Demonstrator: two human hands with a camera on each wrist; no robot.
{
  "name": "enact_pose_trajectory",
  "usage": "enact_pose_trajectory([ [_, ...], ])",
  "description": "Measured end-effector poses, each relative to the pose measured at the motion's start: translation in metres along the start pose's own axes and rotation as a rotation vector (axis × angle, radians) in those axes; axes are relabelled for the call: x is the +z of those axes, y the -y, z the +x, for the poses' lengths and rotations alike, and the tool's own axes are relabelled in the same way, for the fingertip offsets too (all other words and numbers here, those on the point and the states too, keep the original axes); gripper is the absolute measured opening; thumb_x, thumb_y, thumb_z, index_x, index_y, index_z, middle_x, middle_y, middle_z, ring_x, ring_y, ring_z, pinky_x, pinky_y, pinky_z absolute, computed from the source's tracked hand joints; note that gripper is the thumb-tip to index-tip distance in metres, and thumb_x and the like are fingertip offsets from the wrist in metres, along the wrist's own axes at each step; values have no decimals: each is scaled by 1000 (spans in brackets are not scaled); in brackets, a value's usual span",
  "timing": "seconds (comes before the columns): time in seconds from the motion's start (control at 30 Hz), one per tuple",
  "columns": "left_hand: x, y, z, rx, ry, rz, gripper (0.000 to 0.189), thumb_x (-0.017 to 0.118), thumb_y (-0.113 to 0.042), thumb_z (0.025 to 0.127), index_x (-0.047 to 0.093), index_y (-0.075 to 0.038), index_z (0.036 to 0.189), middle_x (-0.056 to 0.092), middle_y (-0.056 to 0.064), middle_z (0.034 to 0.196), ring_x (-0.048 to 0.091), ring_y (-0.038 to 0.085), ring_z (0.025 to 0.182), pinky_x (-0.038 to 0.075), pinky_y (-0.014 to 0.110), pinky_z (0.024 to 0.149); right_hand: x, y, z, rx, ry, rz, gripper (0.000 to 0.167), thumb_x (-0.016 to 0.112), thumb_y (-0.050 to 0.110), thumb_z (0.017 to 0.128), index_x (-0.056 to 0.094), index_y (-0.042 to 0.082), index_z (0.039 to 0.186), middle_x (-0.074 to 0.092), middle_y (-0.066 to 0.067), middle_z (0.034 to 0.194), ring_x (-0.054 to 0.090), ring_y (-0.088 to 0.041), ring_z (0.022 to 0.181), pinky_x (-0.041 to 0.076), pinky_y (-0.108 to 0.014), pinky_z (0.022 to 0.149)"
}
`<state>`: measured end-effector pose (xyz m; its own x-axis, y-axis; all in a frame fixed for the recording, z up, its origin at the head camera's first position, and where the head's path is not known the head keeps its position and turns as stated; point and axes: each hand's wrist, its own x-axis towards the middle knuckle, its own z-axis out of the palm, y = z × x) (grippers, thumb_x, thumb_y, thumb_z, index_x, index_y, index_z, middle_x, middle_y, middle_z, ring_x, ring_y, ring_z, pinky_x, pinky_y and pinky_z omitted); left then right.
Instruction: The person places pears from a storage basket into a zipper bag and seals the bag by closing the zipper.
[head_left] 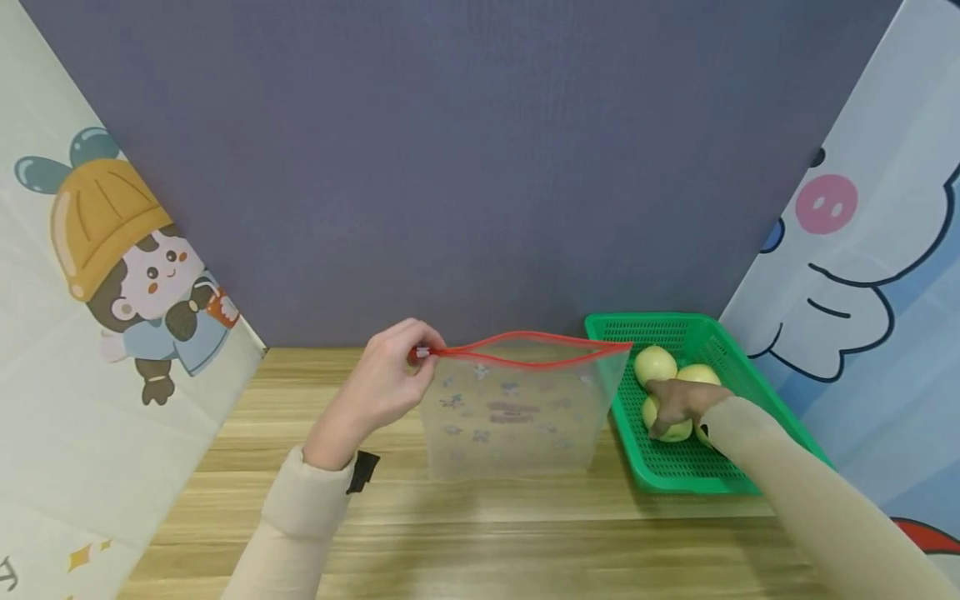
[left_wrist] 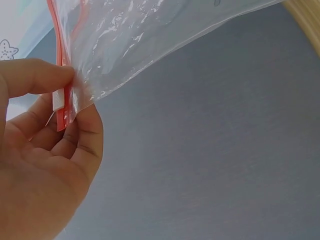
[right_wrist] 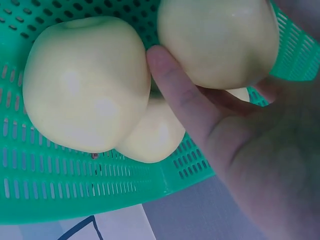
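Toward the near edge of the light wood-grain counter (head_left: 525, 542), a passage lies open between the cream fabric sleeves (head_left: 795, 475). A flat grey panel (head_left: 487, 167) closes the far edge; before its middle, a translucent plastic bag with red zip strips (head_left: 480, 417) bars the way. At the far right corner, a green perforated plastic basket (head_left: 693, 485) raises its rim, and round pale-yellow fruits (head_left: 655, 365) crowd the right hand (head_left: 678, 404) inside.

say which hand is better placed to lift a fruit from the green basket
Probably the right hand: it reaches round a pale fruit in the green basket, while the left hand pinches the bag.
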<state>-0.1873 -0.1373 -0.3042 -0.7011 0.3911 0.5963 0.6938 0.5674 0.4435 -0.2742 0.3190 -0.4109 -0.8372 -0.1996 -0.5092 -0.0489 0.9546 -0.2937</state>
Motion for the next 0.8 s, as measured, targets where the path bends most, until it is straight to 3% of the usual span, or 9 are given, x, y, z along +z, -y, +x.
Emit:
enact_pose_trajectory([
  [0.13, -1, -1, 1, -25, 19, 1, 18, 63, 8, 88, 68, -7, 95, 63, 1, 91, 53, 14, 78, 49, 31, 69, 2, 0, 1, 11, 6, -28, 106, 87, 39, 79, 28, -6, 154, 36, -40, 147, 33, -63, 133, 44, -71, 93],
  [0.3, 1, 0, 0, -33, 26, -1, 18, 63, 8, 89, 68, -7, 96, 63, 1, 91, 53, 14, 79, 49, 31, 70, 4, 0, 6, 8, 3, -100, 101, 87, 46, 76, 38, -3, 150, 46, -36, 139, 38, -62, 129, 42, -75, 92],
  [0.47, 2, 0, 0, -30, 20, -8, 18, 63, 8, 89, 68, -7, 96, 63, 2, 92, 54, 14, 79, 50, 30, 70, 9, -2, 11, -3, 1, -126, 99, 87, 42, 77, 38, -3, 149, 48, -34, 138, 42, -59, 128, 42, -75, 91],
  [0.57, 2, -1, -1, -23, 12, -9, 17, 63, 8, 88, 68, -6, 97, 64, 2, 92, 55, 13, 80, 51, 30, 71, 10, -4, 14, -28, -16, -95, 90, 85, 32, 77, 41, -4, 147, 51, -32, 134, 48, -54, 122, 47, -69, 89],
  [0.67, 2, 0, -2, -13, 1, -12, 18, 64, 8, 88, 68, -6, 97, 64, 2, 92, 55, 13, 80, 52, 30, 71, 10, -6, 15, -46, -40, -41, 83, 80, 21, 75, 44, -4, 145, 55, -26, 124, 56, -44, 105, 53, -57, 75],
  [0.8, 2, 1, -3, -2, -16, -19, 18, 64, 9, 88, 68, -6, 97, 64, 1, 92, 55, 13, 80, 52, 29, 71, 7, -6, 17, -69, -68, -18, 78, 75, 21, 74, 45, -2, 143, 56, -18, 112, 55, -33, 88, 50, -43, 61],
])
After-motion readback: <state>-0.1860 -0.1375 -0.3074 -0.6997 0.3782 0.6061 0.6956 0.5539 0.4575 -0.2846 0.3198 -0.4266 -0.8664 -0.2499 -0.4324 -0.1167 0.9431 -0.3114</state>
